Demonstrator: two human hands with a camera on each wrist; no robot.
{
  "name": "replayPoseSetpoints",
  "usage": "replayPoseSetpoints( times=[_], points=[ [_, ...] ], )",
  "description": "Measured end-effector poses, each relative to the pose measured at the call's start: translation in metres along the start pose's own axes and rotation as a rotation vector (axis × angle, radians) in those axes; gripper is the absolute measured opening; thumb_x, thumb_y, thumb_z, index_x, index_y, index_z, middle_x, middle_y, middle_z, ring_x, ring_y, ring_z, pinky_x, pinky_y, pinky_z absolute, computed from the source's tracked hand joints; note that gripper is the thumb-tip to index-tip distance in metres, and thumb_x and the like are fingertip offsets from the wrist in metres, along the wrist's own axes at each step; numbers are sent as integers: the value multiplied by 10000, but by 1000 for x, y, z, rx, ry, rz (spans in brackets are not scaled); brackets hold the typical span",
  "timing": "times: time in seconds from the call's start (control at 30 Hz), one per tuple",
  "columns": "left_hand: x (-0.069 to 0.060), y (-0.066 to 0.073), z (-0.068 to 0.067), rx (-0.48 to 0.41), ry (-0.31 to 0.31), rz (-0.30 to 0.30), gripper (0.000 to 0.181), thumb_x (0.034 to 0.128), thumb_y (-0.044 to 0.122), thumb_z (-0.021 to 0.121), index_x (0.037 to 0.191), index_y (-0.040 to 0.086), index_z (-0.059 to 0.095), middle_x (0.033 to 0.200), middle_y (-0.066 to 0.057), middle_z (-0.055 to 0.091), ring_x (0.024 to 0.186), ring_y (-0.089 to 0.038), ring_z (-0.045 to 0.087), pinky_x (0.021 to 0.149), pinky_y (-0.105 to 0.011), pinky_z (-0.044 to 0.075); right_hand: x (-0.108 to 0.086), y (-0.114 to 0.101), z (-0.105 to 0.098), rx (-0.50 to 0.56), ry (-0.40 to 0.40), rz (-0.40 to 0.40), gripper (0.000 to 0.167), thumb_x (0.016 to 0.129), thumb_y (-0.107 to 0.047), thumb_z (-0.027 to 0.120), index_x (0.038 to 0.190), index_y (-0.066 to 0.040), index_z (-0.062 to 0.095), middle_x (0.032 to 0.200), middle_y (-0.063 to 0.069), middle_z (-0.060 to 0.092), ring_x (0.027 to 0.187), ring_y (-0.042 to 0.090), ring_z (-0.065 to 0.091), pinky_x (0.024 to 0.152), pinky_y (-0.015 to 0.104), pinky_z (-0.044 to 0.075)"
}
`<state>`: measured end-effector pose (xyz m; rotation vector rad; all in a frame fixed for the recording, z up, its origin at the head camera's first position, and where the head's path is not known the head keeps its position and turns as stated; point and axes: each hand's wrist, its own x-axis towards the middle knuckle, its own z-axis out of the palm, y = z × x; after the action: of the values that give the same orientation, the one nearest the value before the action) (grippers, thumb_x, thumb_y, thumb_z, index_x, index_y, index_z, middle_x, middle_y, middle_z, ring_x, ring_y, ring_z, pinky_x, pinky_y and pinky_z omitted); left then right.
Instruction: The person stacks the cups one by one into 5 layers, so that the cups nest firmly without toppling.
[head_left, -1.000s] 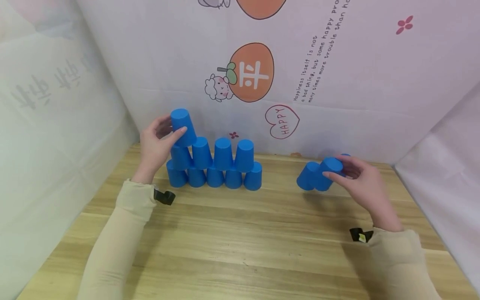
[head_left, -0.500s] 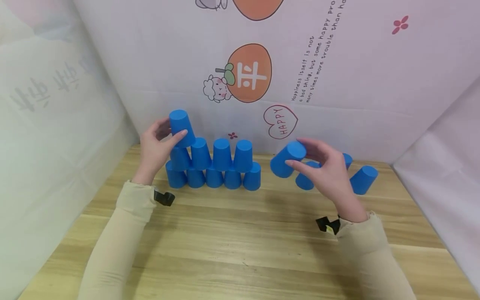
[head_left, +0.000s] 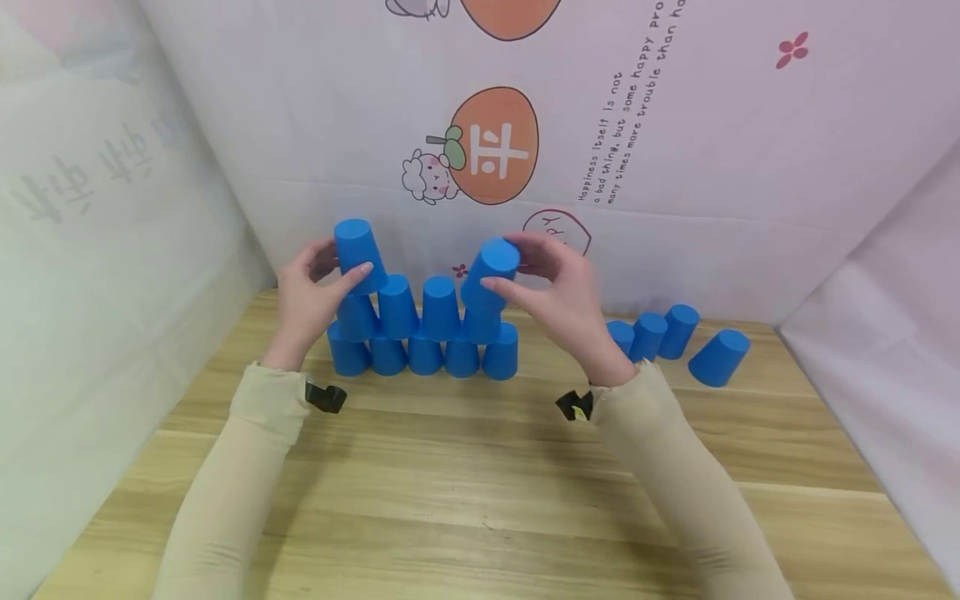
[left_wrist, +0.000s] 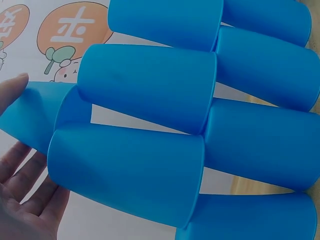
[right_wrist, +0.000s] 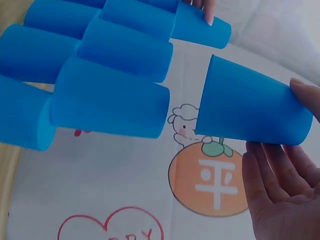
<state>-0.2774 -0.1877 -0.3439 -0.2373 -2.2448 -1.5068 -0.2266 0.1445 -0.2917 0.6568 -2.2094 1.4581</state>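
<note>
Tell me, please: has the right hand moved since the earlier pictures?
Yes, leftward and upward in the head view. The right hand was first well to the right of the printed heart; now it hides the heart's lower part.

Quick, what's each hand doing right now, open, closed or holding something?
Left hand: holding an upside-down blue tapered plastic-looking cup at the blue cup stack's left end.
Right hand: holding a second matching cup, clear of the stack.
</note>
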Motion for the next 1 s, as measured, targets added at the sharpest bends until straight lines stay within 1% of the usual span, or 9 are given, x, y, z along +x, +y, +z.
replayPoseSetpoints(
  times=[0.13, 0.27, 0.4, 0.57, 0.77, 1.0],
  points=[
    [-1, 0, 0, 1, -1, -2, 703, 886, 481, 781, 1433, 101, 558, 1385, -88, 608, 1261, -269, 566, 1075, -472, 440, 18, -1, 15, -13, -22, 52, 566, 872, -334, 837, 1363, -135, 636, 1232, -35, 685, 1097, 99, 637, 963, 310, 515],
    [-1, -2, 0, 2, -2, -6, 705, 884, 476, 785, 1430, 92, 558, 1389, -94, 603, 1266, -273, 561, 1074, -471, 441, 30, 3, 27, -19, -42, 117, 596, 883, -371, 819, 1400, -153, 619, 1250, -37, 677, 1107, 91, 629, 978, 328, 510],
    [-1, -2, 0, 7, -4, -2, 716, 882, 480, 786, 1433, 84, 555, 1383, -105, 606, 1266, -283, 562, 1081, -477, 432, 39, 7, 34, -43, -58, 149, 601, 894, -387, 804, 1421, -175, 608, 1259, -33, 678, 1108, 90, 632, 965, 321, 517],
    [-1, -3, 0, 14, -6, 11, 724, 881, 486, 785, 1434, 81, 553, 1366, -114, 616, 1255, -291, 569, 1089, -491, 417, 44, 9, 39, -50, -63, 156, 586, 901, -362, 802, 1421, -175, 609, 1264, -15, 681, 1107, 96, 638, 941, 280, 521],
    [-1, -3, 1, 15, -6, 20, 702, 886, 471, 786, 1426, 82, 560, 1352, -109, 625, 1242, -280, 577, 1090, -474, 419, 47, 10, 45, -52, -84, 167, 598, 909, -351, 795, 1436, -155, 591, 1285, 12, 671, 1125, 136, 634, 954, 317, 521],
    [-2, -3, 1, 4, -12, 32, 681, 891, 453, 787, 1417, 83, 567, 1340, -104, 632, 1234, -272, 581, 1090, -468, 420, 46, 11, 47, -69, -77, 209, 622, 906, -394, 787, 1453, -188, 576, 1302, 11, 664, 1130, 155, 635, 955, 347, 525]
  ],
)
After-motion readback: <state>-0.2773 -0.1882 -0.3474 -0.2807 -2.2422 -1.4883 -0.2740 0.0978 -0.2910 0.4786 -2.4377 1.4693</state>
